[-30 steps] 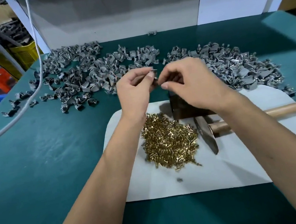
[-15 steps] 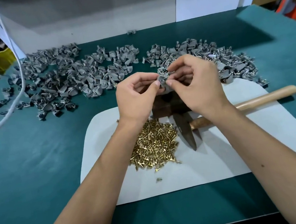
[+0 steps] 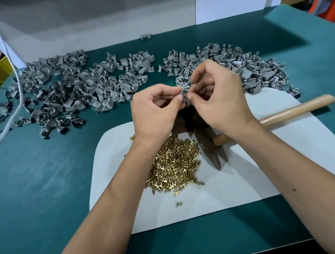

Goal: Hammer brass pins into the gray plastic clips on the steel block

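Left hand: the left hand (image 3: 155, 109) has its fingers curled and pinches the clip (image 3: 184, 94) from its left side with thumb and forefinger.
Right hand: the right hand (image 3: 218, 96) pinches the same clip from the right; if a pin is already between its fingertips I cannot tell.
Clip: held in the air between both hands, just above the block (image 3: 180, 123).
Block: dark, mostly hidden under the hands, on the white mat (image 3: 293, 153), directly below the clip.
Pins: the pile of pins (image 3: 173, 164) lies on the mat near the left wrist.
Hammer: the hammer (image 3: 267, 118) lies on the mat, handle pointing right, head beside the block, under the right wrist; the right hand is nearer.
Next move, my judgement: lower the clip straight down on the block, then the right hand takes the hammer.
Other clips: the gray heaps (image 3: 85, 88) lie beyond the hands.
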The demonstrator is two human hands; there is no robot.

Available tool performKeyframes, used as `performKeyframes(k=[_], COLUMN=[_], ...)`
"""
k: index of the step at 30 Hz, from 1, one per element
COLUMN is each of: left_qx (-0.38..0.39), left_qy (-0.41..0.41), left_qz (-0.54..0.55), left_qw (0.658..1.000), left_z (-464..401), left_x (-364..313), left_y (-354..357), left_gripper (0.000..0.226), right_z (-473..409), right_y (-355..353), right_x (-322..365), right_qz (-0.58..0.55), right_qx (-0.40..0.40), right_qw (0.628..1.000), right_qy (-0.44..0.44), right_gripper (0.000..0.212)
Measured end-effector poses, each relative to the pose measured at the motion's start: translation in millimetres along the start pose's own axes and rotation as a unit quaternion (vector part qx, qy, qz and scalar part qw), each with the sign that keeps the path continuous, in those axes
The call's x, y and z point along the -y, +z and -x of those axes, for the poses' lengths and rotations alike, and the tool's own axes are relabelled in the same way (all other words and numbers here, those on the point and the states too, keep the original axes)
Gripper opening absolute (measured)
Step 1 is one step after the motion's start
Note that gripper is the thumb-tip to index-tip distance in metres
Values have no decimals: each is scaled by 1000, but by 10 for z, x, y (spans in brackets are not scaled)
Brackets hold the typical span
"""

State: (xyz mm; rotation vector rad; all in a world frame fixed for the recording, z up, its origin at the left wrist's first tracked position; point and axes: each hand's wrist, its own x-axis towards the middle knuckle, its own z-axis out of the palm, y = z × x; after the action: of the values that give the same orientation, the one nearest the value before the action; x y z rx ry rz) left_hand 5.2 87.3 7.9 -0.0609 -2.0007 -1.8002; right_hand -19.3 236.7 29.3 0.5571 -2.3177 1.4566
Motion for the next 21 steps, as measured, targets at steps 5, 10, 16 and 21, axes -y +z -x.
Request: performKeyframes(k=[5, 10, 16, 21], left_qx=[-12, -12, 57, 84], left_qy=[0, 18, 3, 20], left_qz=[-18, -59, -30, -25], left_qw=[1000, 998, 998, 996], left_z=[-2, 10, -6, 3], left_x=[-6, -12, -36, -34], left_y=[34, 68, -41, -67], left_gripper=[23, 29, 26, 32], right_z=[31, 34, 8, -28], right_y=[57, 92, 24, -48], right_x=[25, 39, -16, -75], right_qz=[61, 93, 31, 1], right_qx=[-24, -34, -34, 15], right_qw=[997, 994, 999, 1000], right_qy=[-40, -39, -11, -21], right_gripper=[24, 28, 27, 26])
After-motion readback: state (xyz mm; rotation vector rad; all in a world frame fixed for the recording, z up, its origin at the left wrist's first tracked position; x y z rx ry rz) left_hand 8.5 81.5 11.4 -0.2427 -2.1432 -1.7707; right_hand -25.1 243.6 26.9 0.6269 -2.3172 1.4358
